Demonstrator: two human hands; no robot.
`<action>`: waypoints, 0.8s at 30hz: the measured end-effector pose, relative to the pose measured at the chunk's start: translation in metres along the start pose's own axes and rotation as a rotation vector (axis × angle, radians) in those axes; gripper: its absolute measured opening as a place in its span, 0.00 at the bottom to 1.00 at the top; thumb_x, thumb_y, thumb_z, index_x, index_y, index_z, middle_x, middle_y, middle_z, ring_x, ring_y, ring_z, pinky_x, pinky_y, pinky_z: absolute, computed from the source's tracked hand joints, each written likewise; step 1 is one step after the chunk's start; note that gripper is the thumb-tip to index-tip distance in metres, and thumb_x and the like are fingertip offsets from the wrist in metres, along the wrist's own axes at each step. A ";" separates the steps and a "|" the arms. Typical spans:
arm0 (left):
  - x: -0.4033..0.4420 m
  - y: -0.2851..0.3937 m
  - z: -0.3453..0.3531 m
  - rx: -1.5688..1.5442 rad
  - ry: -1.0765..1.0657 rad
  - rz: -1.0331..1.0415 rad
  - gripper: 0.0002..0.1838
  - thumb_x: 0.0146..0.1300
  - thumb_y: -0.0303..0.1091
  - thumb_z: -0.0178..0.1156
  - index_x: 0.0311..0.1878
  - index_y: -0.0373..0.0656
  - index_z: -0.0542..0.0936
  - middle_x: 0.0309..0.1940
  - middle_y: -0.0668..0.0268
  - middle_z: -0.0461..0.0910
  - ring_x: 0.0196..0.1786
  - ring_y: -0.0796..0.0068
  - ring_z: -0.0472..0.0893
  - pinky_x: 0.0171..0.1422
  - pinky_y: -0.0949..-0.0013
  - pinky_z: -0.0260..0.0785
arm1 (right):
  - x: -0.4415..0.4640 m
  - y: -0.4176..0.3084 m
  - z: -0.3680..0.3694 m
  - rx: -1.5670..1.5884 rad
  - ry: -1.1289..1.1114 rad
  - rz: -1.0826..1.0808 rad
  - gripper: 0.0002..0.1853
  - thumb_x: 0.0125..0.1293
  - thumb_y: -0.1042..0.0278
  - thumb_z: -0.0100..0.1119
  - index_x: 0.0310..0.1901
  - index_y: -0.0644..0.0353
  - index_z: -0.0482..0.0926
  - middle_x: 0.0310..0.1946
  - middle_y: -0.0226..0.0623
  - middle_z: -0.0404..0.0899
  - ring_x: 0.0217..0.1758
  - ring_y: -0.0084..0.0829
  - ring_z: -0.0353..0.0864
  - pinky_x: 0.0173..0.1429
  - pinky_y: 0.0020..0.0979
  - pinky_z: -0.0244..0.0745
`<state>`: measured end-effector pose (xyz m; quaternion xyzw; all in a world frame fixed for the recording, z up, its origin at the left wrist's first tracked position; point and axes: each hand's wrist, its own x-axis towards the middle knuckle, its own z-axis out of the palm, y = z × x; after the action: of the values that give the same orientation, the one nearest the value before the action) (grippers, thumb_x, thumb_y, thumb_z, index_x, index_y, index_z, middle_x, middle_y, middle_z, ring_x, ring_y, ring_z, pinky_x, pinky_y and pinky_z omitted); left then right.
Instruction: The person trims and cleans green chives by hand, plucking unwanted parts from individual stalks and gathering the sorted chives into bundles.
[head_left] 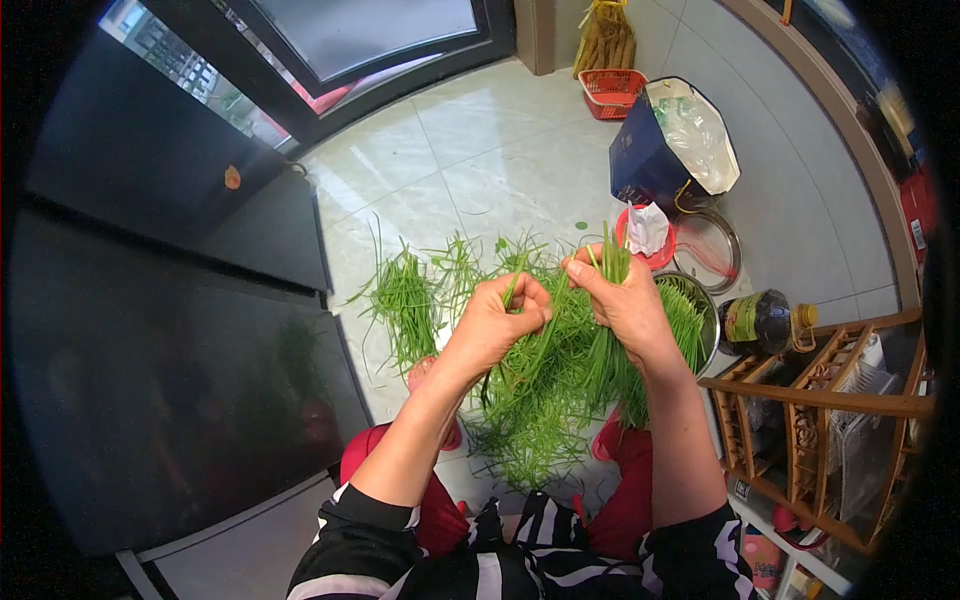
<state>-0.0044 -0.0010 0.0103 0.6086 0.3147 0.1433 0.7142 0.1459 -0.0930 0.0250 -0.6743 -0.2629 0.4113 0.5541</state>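
My left hand [497, 325] is closed, fingers pinching a few long green blades of chives. My right hand [632, 310] is wrapped round a bunch of chives [610, 368], whose ends stick up above the fingers and whose leaves hang below. Both hands are close together over a loose heap of chives [535, 425] on the floor. Left of the heap lies a separate bundle of chives [403, 305]. A round metal bowl [714, 330] beside my right wrist holds more chives, lined up; my forearm partly hides it.
Beyond the bowl are a red basin [660, 258] with white paper, a round metal tray [735, 245] and a dark blue bag [640, 150]. A large dark bottle [770, 322] and a wooden rack [800, 400] stand right. A dark cabinet [180, 350] borders the left.
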 end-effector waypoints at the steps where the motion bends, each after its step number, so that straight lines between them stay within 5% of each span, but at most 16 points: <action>1: 0.001 -0.003 -0.003 0.066 -0.038 -0.017 0.05 0.56 0.28 0.62 0.29 0.42 0.76 0.21 0.76 0.73 0.22 0.90 0.64 0.25 0.81 0.53 | 0.000 -0.001 -0.001 0.000 0.002 -0.002 0.11 0.61 0.62 0.63 0.34 0.63 0.79 0.26 0.26 0.77 0.27 0.16 0.71 0.32 0.22 0.66; 3: 0.003 -0.017 -0.013 0.131 -0.078 -0.034 0.05 0.56 0.28 0.61 0.28 0.41 0.74 0.20 0.76 0.72 0.23 0.89 0.65 0.25 0.80 0.55 | 0.000 -0.004 -0.003 0.210 0.029 -0.018 0.08 0.64 0.65 0.59 0.38 0.59 0.74 0.24 0.24 0.72 0.14 0.08 0.55 0.17 0.17 0.45; 4: 0.005 -0.028 -0.019 0.278 -0.057 0.004 0.06 0.55 0.27 0.61 0.27 0.40 0.73 0.21 0.75 0.71 0.24 0.87 0.67 0.27 0.78 0.57 | 0.000 -0.006 -0.007 0.211 0.031 -0.020 0.08 0.64 0.65 0.59 0.38 0.59 0.74 0.24 0.24 0.72 0.14 0.08 0.55 0.17 0.17 0.45; 7: 0.006 -0.036 -0.041 0.538 -0.027 0.005 0.04 0.54 0.24 0.60 0.30 0.37 0.75 0.23 0.72 0.72 0.28 0.81 0.71 0.35 0.74 0.65 | 0.001 -0.012 -0.020 0.369 0.157 -0.057 0.08 0.65 0.65 0.58 0.39 0.59 0.74 0.25 0.26 0.73 0.13 0.08 0.54 0.17 0.16 0.45; 12: 0.007 -0.029 -0.075 0.523 0.544 0.178 0.09 0.54 0.25 0.62 0.39 0.40 0.82 0.30 0.64 0.82 0.34 0.77 0.78 0.41 0.73 0.69 | 0.000 -0.012 -0.028 0.314 0.223 -0.072 0.08 0.65 0.64 0.57 0.39 0.59 0.74 0.25 0.26 0.73 0.13 0.08 0.54 0.17 0.16 0.46; 18: -0.001 0.005 -0.017 0.200 0.432 0.312 0.09 0.54 0.29 0.67 0.39 0.39 0.82 0.30 0.71 0.81 0.28 0.88 0.72 0.31 0.82 0.63 | 0.005 0.003 -0.015 0.074 0.215 -0.174 0.12 0.62 0.60 0.58 0.35 0.63 0.78 0.26 0.29 0.79 0.27 0.18 0.72 0.34 0.22 0.67; 24: -0.004 0.011 0.024 0.236 0.296 0.269 0.12 0.51 0.27 0.68 0.40 0.37 0.81 0.27 0.70 0.78 0.23 0.88 0.68 0.25 0.80 0.60 | -0.003 0.000 0.007 0.042 0.116 -0.130 0.13 0.62 0.60 0.59 0.34 0.64 0.77 0.26 0.30 0.79 0.27 0.18 0.72 0.35 0.22 0.66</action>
<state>0.0096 -0.0195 0.0231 0.6967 0.3465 0.2872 0.5586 0.1388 -0.0913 0.0255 -0.6667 -0.2647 0.3401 0.6080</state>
